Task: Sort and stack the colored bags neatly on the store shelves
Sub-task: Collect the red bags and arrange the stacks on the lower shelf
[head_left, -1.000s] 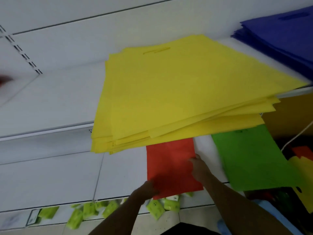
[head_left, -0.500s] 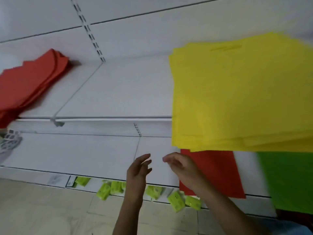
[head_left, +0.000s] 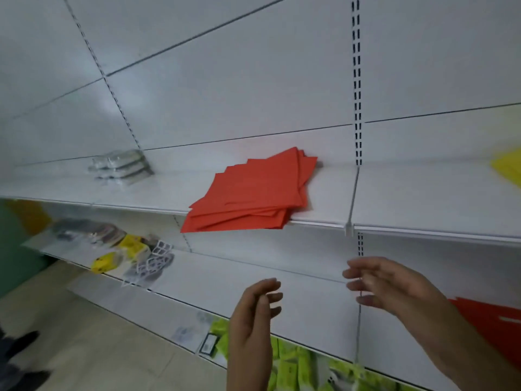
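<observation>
A loose, fanned stack of red bags [head_left: 253, 193] lies on the upper white shelf [head_left: 423, 204], its front corner hanging over the shelf edge. A single red bag [head_left: 490, 325] lies on the lower shelf at the right edge, partly behind my right forearm. A corner of the yellow bag stack [head_left: 509, 167] shows at the far right of the upper shelf. My left hand [head_left: 253, 314] and my right hand [head_left: 389, 283] hover below the red stack with relaxed fingers, palms facing each other, holding nothing.
Flat clear-wrapped packs [head_left: 121, 167] sit on the upper shelf to the left. Mixed packaged goods [head_left: 132, 255] lie on the lower shelf at left. Green packets [head_left: 296, 365] fill the bottom shelf. A person's dark shoes [head_left: 19, 342] stand on the floor at left.
The view has swung left from the yellow stack to the red stack. Both hands have left the single red bag on the lower shelf and risen, empty, toward the upper shelf.
</observation>
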Tool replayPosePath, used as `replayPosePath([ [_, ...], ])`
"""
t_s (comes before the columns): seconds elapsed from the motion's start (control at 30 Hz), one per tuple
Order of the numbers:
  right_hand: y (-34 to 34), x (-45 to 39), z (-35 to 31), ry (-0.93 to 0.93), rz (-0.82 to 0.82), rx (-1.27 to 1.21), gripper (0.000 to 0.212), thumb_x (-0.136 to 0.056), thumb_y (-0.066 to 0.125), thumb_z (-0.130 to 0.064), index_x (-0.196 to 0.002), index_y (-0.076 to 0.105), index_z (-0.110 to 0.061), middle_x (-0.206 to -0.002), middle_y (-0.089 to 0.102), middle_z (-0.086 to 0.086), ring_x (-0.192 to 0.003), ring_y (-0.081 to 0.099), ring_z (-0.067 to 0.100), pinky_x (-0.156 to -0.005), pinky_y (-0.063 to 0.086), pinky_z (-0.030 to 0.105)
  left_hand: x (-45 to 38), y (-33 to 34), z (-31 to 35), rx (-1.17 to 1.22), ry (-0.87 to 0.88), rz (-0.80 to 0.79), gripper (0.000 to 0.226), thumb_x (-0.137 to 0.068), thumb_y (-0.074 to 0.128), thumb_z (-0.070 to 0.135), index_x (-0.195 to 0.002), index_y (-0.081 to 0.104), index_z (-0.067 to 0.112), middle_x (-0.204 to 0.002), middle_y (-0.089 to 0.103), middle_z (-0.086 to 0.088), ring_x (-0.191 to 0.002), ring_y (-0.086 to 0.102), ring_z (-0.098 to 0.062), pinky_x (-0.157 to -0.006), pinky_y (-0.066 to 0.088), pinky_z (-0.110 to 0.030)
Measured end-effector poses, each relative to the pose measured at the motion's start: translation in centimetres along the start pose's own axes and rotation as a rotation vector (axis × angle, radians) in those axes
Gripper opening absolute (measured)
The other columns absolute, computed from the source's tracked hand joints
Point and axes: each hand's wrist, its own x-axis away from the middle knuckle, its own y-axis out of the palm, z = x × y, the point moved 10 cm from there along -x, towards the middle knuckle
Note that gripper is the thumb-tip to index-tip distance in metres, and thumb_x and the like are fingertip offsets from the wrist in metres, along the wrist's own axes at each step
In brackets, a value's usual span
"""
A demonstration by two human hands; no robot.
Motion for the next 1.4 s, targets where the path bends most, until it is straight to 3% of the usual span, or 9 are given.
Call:
replayPosePath([
  [0.1, 2.9, -1.4, -2.6, -0.071, -0.027, 0.169, 0.057, -0.061, 0.065, -0.069, -0.105, 0.068, -0.032, -0.108, 0.070, -0.010, -0.103, 0.063, 0.004, -0.086, 0.053, 0.024, -1.4, -2.2, 2.3, 0.043, 0.059, 0.013, 0.030, -0.088, 0.042, 0.024, -0.100, 0.068, 0.018, -0.104, 0.070, -0.002, -0.094, 0.067, -0.021, -0.073, 0.055, -0.030],
  [0.27, 4.6, -4.1, -4.3, -0.146, -0.021, 0.319, 0.035, -0.079, 0.059, -0.039, -0.114, 0.056, -0.039, -0.113, 0.062, -0.026, -0.111, 0.054, -0.008, -0.088, 0.045, 0.019, -4.1, -4.5, 3.3, 0.145, 0.087, 0.026, 0.035, -0.084, 0.042, 0.028, -0.102, 0.068, 0.014, -0.102, 0.071, -0.005, -0.092, 0.068, -0.025, -0.071, 0.057, -0.032],
  [0.37, 5.1, -6.2, -5.0, -0.215, 0.000, 0.324, 0.033, -0.077, 0.059, -0.050, -0.109, 0.061, -0.043, -0.112, 0.065, -0.021, -0.109, 0.057, -0.006, -0.087, 0.048, 0.014, -5.4, -6.3, 2.3, 0.187, 0.072, 0.082, 0.033, -0.079, 0.046, 0.032, -0.091, 0.075, 0.021, -0.097, 0.073, -0.007, -0.087, 0.069, -0.025, -0.065, 0.057, -0.028],
  [0.57, 4.9, -13.2, -5.9, -0.262, 0.103, 0.458, 0.021, -0.089, 0.056, -0.028, -0.106, 0.062, -0.040, -0.104, 0.067, -0.020, -0.096, 0.058, -0.012, -0.075, 0.045, 0.011, -10.5, -7.7, 3.0, 0.133, 0.161, 0.109, 0.054, -0.073, 0.053, 0.066, -0.095, 0.073, 0.022, -0.098, 0.072, -0.009, -0.087, 0.069, -0.025, -0.069, 0.056, -0.029],
  [0.87, 3.5, -20.9, -4.1, -0.119, 0.129, 0.724, 0.016, -0.093, 0.050, -0.037, -0.105, 0.060, -0.034, -0.092, 0.059, -0.021, -0.080, 0.057, -0.004, -0.063, 0.037, 0.013, -21.2, -7.0, 5.5, -0.515, 0.288, 0.116, 0.035, -0.097, 0.032, 0.050, -0.104, 0.063, 0.034, -0.102, 0.063, 0.025, -0.100, 0.052, 0.014, -0.076, 0.034, 0.000],
  [1.07, 4.7, -22.1, -3.8, -0.095, 0.051, 0.730, 0.012, -0.089, 0.059, -0.029, -0.093, 0.066, -0.038, -0.083, 0.069, -0.014, -0.076, 0.065, 0.003, -0.076, 0.050, 0.027, -29.1, -3.8, 0.0, -1.044, 0.136, -0.215, 0.049, -0.096, 0.027, 0.052, -0.084, 0.052, 0.011, -0.091, 0.058, -0.003, -0.095, 0.054, -0.025, -0.080, 0.036, -0.033],
  [1.17, 4.8, -22.4, -3.9, -0.069, 0.063, 0.689, 0.011, -0.090, 0.059, -0.025, -0.091, 0.068, -0.032, -0.076, 0.071, -0.012, -0.073, 0.065, -0.001, -0.075, 0.048, 0.027, -29.6, -1.9, -2.4, -1.260, 0.195, -0.344, 0.069, -0.090, 0.006, 0.061, -0.094, 0.056, 0.014, -0.099, 0.059, -0.006, -0.101, 0.054, -0.026, -0.090, 0.040, -0.038],
  [1.33, 3.8, -21.8, -4.5, -0.040, 0.178, 0.615, 0.037, -0.067, 0.062, -0.071, -0.091, 0.068, -0.043, -0.088, 0.072, -0.007, -0.080, 0.066, 0.004, -0.072, 0.050, 0.025, -28.0, 1.0, -1.4, -1.345, 0.400, -0.393, 0.096, -0.073, -0.028, 0.055, -0.103, 0.057, 0.022, -0.105, 0.062, -0.002, -0.101, 0.055, -0.026, -0.086, 0.039, -0.035],
  [1.4, 3.2, -21.8, -4.9, -0.033, 0.238, 0.591, 0.009, -0.083, 0.064, -0.042, -0.092, 0.067, -0.041, -0.103, 0.068, -0.002, -0.088, 0.064, 0.007, -0.074, 0.049, 0.028, -27.0, 2.0, -0.3, -1.286, 0.454, -0.394, 0.082, -0.076, -0.016, 0.056, -0.092, 0.057, 0.022, -0.102, 0.064, 0.000, -0.097, 0.057, -0.025, -0.083, 0.039, -0.035],
])
